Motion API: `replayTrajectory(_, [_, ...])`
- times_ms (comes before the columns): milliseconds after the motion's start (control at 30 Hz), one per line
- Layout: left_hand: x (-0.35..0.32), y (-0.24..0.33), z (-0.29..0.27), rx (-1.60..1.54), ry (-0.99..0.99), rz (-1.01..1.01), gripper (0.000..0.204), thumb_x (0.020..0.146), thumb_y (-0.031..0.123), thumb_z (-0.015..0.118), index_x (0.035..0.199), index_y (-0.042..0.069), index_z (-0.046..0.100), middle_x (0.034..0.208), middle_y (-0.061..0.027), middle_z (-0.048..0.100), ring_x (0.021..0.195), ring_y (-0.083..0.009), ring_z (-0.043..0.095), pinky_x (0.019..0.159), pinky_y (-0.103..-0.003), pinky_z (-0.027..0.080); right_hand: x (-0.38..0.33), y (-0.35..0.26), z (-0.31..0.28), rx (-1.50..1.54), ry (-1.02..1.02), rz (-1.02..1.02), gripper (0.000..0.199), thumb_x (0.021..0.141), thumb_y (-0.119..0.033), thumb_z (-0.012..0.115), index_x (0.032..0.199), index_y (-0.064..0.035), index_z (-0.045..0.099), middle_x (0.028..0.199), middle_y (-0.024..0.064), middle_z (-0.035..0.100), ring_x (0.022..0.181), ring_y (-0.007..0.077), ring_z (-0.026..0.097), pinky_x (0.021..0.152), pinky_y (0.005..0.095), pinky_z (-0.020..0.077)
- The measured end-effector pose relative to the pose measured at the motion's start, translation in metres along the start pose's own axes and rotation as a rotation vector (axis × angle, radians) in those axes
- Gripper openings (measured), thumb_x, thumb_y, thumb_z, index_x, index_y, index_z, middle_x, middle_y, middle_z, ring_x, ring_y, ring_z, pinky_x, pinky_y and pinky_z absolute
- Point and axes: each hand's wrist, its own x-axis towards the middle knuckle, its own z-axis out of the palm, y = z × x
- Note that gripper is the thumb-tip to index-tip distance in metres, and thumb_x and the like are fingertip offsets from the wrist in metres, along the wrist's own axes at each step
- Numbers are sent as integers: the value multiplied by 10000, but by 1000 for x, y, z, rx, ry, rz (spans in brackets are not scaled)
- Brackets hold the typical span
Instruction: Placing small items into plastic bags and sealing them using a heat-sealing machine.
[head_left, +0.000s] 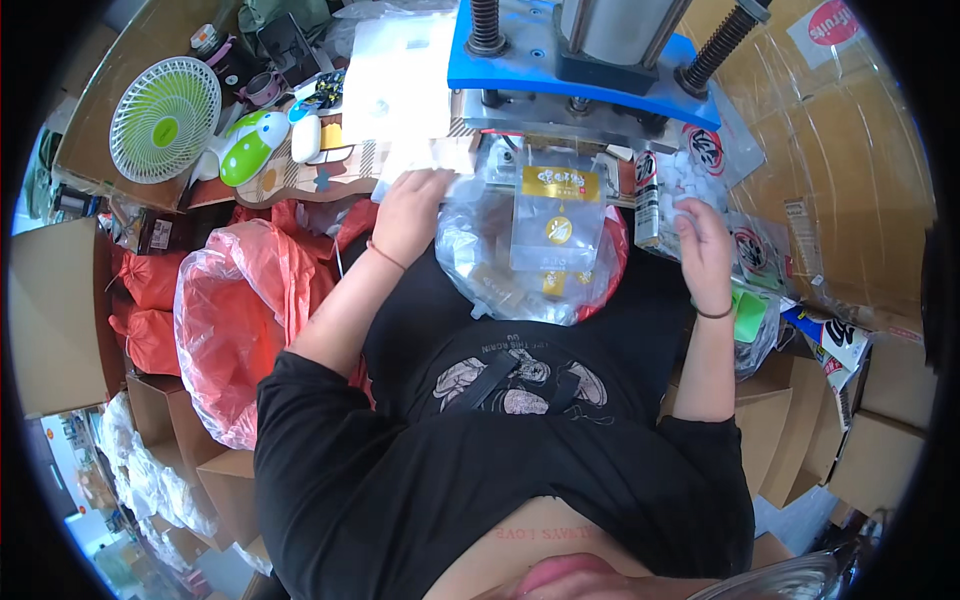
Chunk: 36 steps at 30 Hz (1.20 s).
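Note:
At the table's front edge, my left hand [412, 212] reaches right over a piece of whitish clear plastic [430, 157]. Its fingertips are blurred, and whether they grip the plastic is unclear. A clear plastic bag with a gold printed band [558, 215] hangs in front of the blue press [580, 88], above a round container lined with clear plastic [470, 250]. My right hand [706, 252] is at the near edge of a pile of small white pieces [690, 178]. Its fingers are loosely bent, with the thumb apart.
Left on the table are a green-and-white fan [165, 120], a white computer mouse [306, 138] and a stack of clear sheets [400, 75]. A red plastic bag [235, 330] lines a box beside my left arm. Tall cardboard [850, 160] stands at right, near a green container [748, 315].

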Motion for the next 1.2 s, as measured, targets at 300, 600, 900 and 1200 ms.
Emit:
replayTrajectory(300, [1, 83, -9, -1082, -128, -344, 199, 999, 161, 620, 1031, -22, 690, 843, -17, 697, 793, -65, 645, 729, -256, 545, 49, -85, 43, 324, -188, -193, 175, 950, -163, 663, 1019, -3, 672, 950, 86, 697, 864, 166, 648, 785, 296, 495])
replayTrajectory(600, [-1, 130, -1, -1508, -414, -483, 220, 998, 207, 638, 1055, 1, 691, 879, -25, 711, 798, -72, 660, 761, -235, 543, 50, -76, 10, 366, -350, 5, 173, 937, -165, 691, 985, 0, 689, 888, 35, 697, 814, 126, 631, 737, 277, 496])
replayTrajectory(900, [4, 151, 11, -1785, -570, -500, 224, 991, 185, 643, 1134, 16, 676, 1001, -45, 722, 880, -99, 675, 807, -262, 548, 57, -62, -2, 220, -502, -164, 175, 896, -132, 718, 1023, -12, 699, 872, 29, 686, 827, 110, 614, 758, 273, 489])
replayTrajectory(1200, [29, 125, 18, -1766, -474, -594, 245, 919, 133, 719, 1132, 16, 685, 1008, -48, 723, 856, -93, 663, 751, -267, 547, 34, -36, -23, 388, -245, 143, 347, 872, -63, 690, 1209, -25, 617, 1035, 79, 683, 945, 165, 648, 812, 321, 511])
